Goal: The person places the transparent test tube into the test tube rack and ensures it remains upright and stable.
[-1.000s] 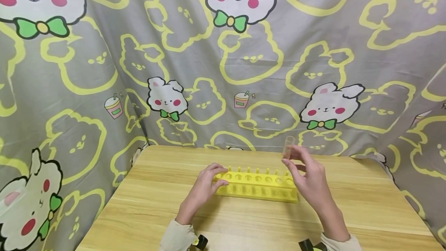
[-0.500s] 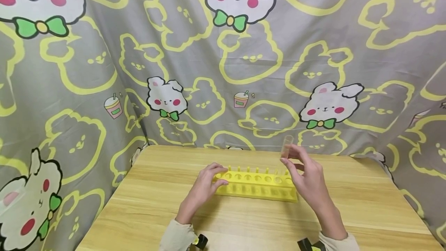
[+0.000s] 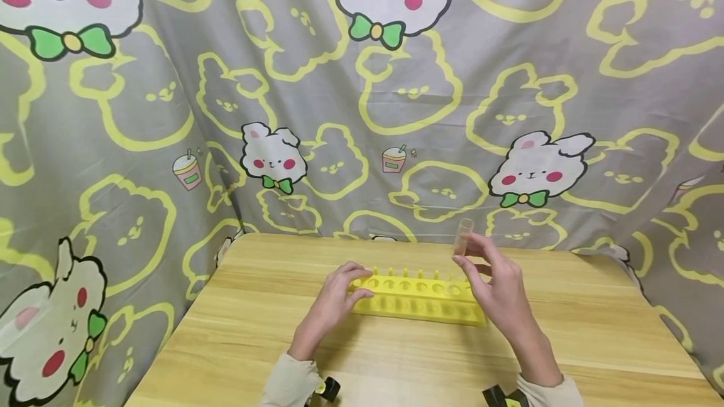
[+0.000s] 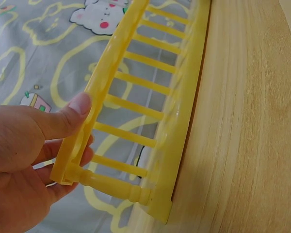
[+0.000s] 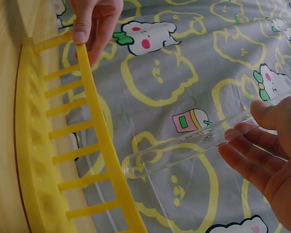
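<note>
Pinching test tube point(image 5: 184, 148) — upright lengthwise.

The left hand point(image 3: 334, 299) lies low, fingers curled in a grip, thumb pressed flat. The right hand point(image 3: 498, 284) is raised, fingertips pinching

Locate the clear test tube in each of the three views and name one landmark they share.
Head view: the test tube stands right of centre, pinched by the right hand above the rack's right end.
Left wrist view: not in it.
Right wrist view: it lies slantwise across the middle, open mouth toward the rack.
Shared landmark: the yellow rack, gripped by the left hand.
</note>
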Action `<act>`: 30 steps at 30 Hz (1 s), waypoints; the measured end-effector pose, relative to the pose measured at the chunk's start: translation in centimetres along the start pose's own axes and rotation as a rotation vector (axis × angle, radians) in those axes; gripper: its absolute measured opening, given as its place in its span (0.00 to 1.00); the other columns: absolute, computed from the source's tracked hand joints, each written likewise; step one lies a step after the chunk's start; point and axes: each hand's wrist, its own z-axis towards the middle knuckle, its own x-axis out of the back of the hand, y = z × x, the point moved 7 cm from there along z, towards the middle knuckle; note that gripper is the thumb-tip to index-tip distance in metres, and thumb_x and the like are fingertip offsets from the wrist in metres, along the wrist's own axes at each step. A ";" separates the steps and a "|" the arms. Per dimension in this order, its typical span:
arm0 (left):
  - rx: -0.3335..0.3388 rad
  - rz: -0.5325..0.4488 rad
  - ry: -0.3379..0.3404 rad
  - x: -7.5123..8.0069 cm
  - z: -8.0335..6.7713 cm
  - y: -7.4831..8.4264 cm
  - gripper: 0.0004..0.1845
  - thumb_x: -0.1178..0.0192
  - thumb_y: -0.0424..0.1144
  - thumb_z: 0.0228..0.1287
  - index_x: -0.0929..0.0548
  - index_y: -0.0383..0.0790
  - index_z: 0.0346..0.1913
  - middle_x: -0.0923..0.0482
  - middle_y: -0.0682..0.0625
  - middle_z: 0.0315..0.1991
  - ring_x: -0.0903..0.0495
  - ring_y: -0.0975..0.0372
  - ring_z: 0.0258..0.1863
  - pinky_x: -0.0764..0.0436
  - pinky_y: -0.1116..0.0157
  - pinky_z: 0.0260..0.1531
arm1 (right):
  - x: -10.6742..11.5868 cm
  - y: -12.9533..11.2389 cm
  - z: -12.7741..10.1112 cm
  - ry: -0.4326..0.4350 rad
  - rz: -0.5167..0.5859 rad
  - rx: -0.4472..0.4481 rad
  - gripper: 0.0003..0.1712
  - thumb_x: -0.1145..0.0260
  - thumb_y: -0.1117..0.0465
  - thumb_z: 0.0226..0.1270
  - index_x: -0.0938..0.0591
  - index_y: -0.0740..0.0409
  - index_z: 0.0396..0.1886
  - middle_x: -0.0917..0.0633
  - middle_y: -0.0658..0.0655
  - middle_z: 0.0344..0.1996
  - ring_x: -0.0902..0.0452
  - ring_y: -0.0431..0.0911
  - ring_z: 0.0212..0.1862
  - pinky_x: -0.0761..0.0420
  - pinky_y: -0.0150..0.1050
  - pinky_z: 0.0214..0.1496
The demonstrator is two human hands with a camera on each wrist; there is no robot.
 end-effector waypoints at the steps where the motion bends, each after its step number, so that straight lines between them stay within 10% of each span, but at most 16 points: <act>1: 0.000 -0.003 0.001 0.0 0.0 0.0 0.20 0.27 0.34 0.61 0.14 0.33 0.55 0.17 0.45 0.50 0.18 0.52 0.52 0.17 0.55 0.55 | -0.1 0.0 0.0 -0.003 0.004 0.001 0.29 0.26 0.77 0.60 0.20 0.60 0.61 0.13 0.51 0.40 0.14 0.49 0.44 0.16 0.24 0.41; 30: 0.000 0.010 0.003 0.1 0.0 0.3 0.19 0.27 0.34 0.60 0.14 0.32 0.54 0.17 0.45 0.50 0.18 0.52 0.51 0.17 0.55 0.54 | -2.2 -0.9 0.4 -0.060 0.048 0.016 0.29 0.27 0.76 0.62 0.21 0.59 0.63 0.14 0.51 0.42 0.14 0.47 0.47 0.13 0.30 0.41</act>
